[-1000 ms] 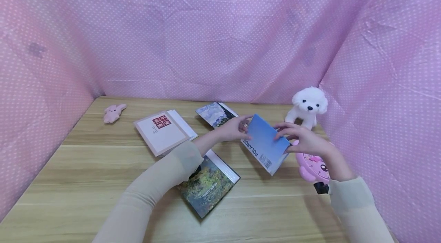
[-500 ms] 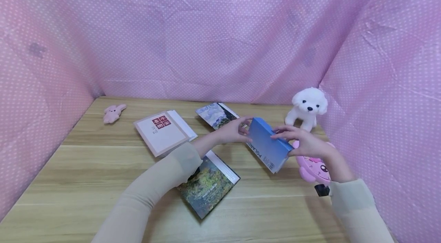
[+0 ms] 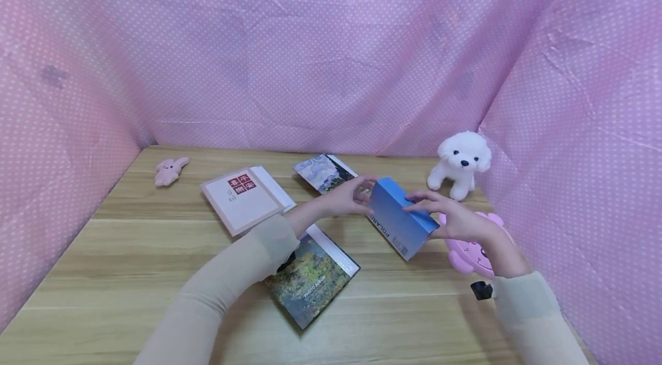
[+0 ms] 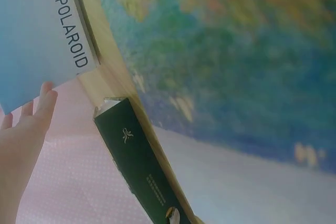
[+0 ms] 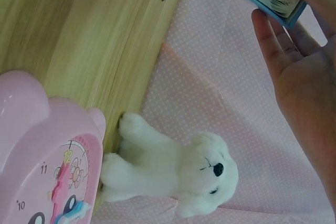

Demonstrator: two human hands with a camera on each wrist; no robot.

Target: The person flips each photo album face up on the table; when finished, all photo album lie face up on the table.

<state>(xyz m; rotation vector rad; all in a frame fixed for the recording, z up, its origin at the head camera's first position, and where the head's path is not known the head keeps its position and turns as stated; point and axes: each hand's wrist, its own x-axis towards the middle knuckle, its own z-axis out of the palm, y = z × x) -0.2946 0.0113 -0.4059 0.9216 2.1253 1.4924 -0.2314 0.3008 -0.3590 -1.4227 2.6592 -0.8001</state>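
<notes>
Above the table's right half, both hands hold a blue photo album (image 3: 395, 218) printed POLAROID, tilted with its spine up. My left hand (image 3: 343, 198) is at its left end, thumb in front; in the left wrist view, the left fingers (image 4: 46, 100) meet the cover's edge. My right hand (image 3: 460, 218) grips the other end, fingers over the spine and thumb low. Page edges show between the covers in the right wrist view. A painted-cover photo album (image 3: 315, 284) lies under the left forearm.
A cream album (image 3: 243, 198) with red characters lies left of the left hand, and a landscape-painting album (image 3: 323, 172) behind it. A pink clock (image 3: 468, 253) is by the right wrist, with a white toy dog (image 3: 462, 161) behind. A pink plush (image 3: 170, 171) sits far left.
The blue album has been turned in the hands, from its cover facing up to its spine showing on top. My right hand has shifted slightly left with it.
</notes>
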